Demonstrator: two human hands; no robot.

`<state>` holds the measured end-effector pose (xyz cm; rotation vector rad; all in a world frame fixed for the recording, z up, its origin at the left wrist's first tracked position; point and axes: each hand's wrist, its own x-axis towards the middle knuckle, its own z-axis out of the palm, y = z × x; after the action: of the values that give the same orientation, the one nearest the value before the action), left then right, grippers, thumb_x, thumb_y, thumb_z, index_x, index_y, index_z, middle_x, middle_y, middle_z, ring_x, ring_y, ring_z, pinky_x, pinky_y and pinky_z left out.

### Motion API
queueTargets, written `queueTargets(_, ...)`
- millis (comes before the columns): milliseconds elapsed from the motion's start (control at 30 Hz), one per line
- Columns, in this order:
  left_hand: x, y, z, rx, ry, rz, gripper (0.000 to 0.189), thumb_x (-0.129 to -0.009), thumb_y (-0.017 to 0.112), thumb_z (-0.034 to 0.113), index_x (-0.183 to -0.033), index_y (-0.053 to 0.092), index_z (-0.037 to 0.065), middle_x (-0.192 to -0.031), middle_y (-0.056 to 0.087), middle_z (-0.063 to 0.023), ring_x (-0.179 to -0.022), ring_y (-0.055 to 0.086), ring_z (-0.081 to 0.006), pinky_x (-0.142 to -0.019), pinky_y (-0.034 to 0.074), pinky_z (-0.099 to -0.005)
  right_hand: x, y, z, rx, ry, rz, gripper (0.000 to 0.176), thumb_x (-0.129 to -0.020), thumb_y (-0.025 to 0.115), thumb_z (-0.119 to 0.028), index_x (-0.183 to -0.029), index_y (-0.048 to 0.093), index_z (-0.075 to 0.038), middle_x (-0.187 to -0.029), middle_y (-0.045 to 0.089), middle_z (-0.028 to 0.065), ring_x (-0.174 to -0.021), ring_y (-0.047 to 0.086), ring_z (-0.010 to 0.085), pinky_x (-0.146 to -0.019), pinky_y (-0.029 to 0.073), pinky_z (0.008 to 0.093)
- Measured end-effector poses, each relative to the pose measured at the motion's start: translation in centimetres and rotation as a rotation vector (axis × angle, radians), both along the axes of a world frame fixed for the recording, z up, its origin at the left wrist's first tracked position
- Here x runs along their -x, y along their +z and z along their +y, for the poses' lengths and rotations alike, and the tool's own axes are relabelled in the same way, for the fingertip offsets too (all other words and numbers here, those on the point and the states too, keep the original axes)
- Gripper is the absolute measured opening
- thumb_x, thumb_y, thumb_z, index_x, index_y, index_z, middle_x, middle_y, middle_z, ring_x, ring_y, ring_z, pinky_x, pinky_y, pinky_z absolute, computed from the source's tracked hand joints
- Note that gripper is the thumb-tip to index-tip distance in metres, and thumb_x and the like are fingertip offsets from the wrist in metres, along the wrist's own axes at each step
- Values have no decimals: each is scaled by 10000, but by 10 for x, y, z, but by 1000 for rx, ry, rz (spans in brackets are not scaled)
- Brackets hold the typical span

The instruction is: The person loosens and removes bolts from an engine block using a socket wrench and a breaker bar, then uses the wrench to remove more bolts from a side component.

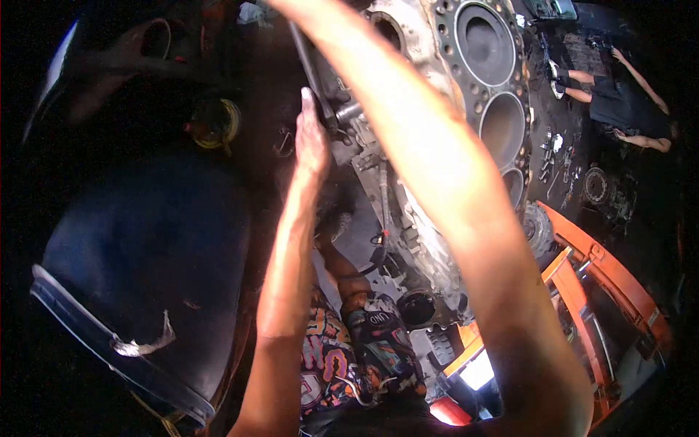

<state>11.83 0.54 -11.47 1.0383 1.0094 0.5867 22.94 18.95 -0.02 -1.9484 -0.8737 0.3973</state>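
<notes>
My left hand [312, 142] is held flat and edge-on, its fingers stretched out, beside the head of a long dark bar with a socket-type drive end [349, 111]. The palm side is at or against the bar's head; the exact contact is hidden. The bar's shaft [304, 54] slants up to the top of the view, and its drive end points at the side of the engine block [426, 44]. My right forearm [429, 153] crosses over the block toward the top edge. The right hand lies outside the picture.
Large round cylinder bores [484, 44] line the block's top face. An orange metal frame [611, 269] stands at lower right. On the left is a dark padded seat-like panel [145, 269]. A person [611, 102] is at the upper right near loose parts and a ring gear [595, 186] on the floor.
</notes>
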Motion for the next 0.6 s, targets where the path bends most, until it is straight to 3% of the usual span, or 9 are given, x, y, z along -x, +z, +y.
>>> queueTargets(33, 3, 25, 4, 268, -103, -88, 691, -1010, 200, 514, -1193, 581, -33, -1113, 619, -212, -1000, 580, -305, -945, 411, -390, 10, -30, 7, 32, -22, -156, 382, -824, 634, -334, -938, 572, 26, -788, 661, 185, -699, 658, 345, -659, 518, 432)
queueTargets(67, 4, 23, -1, 210, -161, -9, 619, -1006, 266, 475, -1263, 508, -34, -1211, 561, -198, -1094, 528, -277, -986, 389, -369, 17, -63, 7, 68, -48, -311, 349, -860, 599, -302, -979, 561, 23, -807, 656, 172, -651, 653, 307, -605, 520, 400)
queueTargets(133, 10, 5, -19, 98, -282, 149, 594, -997, 399, 397, -1404, 364, -35, -1406, 445, -170, -1283, 423, -221, -1067, 343, -327, 18, -124, -7, 313, 305, -288, 245, -805, 579, -226, -757, 694, -16, -722, 643, 175, -669, 629, 317, -646, 522, 423)
queueTargets(200, 19, -10, -43, 92, -301, 173, 595, -957, 468, 375, -1389, 386, -25, -1383, 466, -166, -1266, 441, -228, -1057, 353, -336, 41, -191, -25, 778, 410, -119, 271, -809, 587, -198, -1000, 696, -40, -1105, 657, 188, -988, 657, 276, -843, 552, 399)
queueTargets(233, 25, -12, -57, 129, -283, 143, 598, -936, 502, 365, -1382, 397, -20, -1371, 476, -164, -1257, 449, -231, -1052, 358, -340, 39, -199, -56, 791, 1013, -712, 240, -827, 544, -205, -894, 723, -59, -965, 680, 176, -867, 664, 300, -752, 543, 435)
queueTargets(267, 30, -14, -73, 184, -260, 95, 602, -916, 536, 354, -1374, 408, -15, -1360, 487, -161, -1248, 458, -234, -1047, 363, -345, 52, -207, -83, 873, 1104, -659, 253, -863, 505, -181, -941, 709, -54, -964, 670, 150, -866, 652, 293, -755, 535, 448)
queueTargets(433, 52, -27, -112, 387, -107, -61, 646, -815, 709, 301, -1338, 464, 11, -1302, 539, -151, -1206, 501, -249, -1022, 387, -367, 107, -218, -118, 1052, 646, -68, 341, -882, 477, -166, -1195, 608, -131, -1183, 647, 69, -1074, 610, 273, -915, 458, 485)
queueTargets(500, 79, -29, -90, 244, -139, 178, 531, -817, 722, 267, -1250, 537, 21, -1179, 595, -120, -1101, 551, -231, -962, 425, -351, 96, -184, -119, 1130, 790, -35, 347, -881, 471, -142, -1194, 619, -153, -1190, 649, 43, -1079, 607, 254, -897, 465, 468)
queueTargets(600, 110, 9, -37, -105, 29, 445, 219, -873, 657, 191, -1012, 645, 22, -891, 646, -82, -857, 590, -166, -817, 471, -289, 129, -221, -127, 1160, 807, -321, 282, -895, 466, -165, -1098, 662, -160, -1183, 649, 52, -1100, 598, 186, -832, 470, 430)
